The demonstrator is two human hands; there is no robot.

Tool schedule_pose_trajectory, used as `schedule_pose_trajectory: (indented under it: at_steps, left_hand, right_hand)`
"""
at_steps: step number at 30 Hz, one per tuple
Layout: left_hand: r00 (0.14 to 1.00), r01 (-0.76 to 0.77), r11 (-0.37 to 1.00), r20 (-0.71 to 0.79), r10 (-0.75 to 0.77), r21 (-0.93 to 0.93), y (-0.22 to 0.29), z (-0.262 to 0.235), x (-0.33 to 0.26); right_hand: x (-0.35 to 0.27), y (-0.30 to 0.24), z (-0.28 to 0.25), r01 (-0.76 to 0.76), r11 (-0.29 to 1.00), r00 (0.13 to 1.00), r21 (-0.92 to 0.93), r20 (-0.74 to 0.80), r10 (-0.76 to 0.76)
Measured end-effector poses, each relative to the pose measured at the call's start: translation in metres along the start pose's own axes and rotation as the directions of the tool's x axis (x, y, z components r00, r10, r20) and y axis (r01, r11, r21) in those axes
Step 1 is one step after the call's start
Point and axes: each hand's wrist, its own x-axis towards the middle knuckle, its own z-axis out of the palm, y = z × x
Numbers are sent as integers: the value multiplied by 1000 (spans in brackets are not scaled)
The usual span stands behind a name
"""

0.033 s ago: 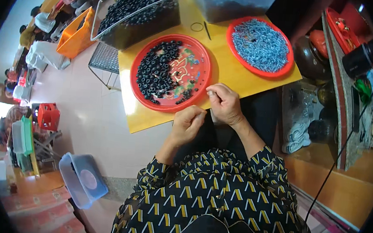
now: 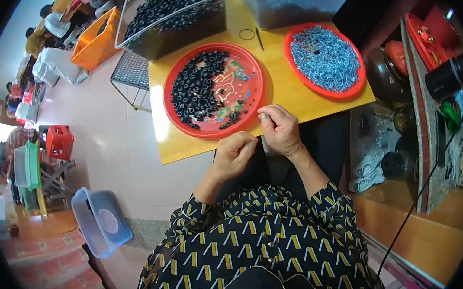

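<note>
My left hand is closed in a loose fist just off the near rim of a red round tray. Its thumb presses on the curled fingers, and anything inside is hidden. My right hand is curled too, thumb against the fingers, beside the tray's right rim near the table edge; I cannot see what it holds. Small black ring-shaped parts cover the left half of the tray, with a few loose ones at its near right. A second red tray at right is heaped with small silvery-blue pieces.
On the yellow table stand a clear bin of black parts and another clear bin at the back. A thin black rod and a ring lie between. Right are shelves with a cable; left, a blue basket.
The whole view has shifted by a few pixels. Both hands keep the same closed pose, and nothing on the table has visibly moved.
</note>
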Motion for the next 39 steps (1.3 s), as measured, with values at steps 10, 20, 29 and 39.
schedule_pose_trajectory:
  at_steps: [10, 20, 29, 39]
  left_hand:
    - [999, -16, 999, 41, 15, 29, 4, -5, 1]
    - [988, -147, 988, -43, 149, 47, 3, 2, -1]
    - [981, -185, 981, -44, 188, 60, 4, 2, -1]
    - [969, -241, 970, 57, 239, 26, 6, -4, 4]
  right_hand:
    - [3, -5, -5, -94, 995, 993, -25, 70, 95]
    - [2, -5, -2, -137, 990, 987, -20, 83, 139]
    - [1, 0, 0, -147, 989, 984, -26, 94, 149]
    - [81, -20, 0, 78, 990, 981, -115, 185, -56]
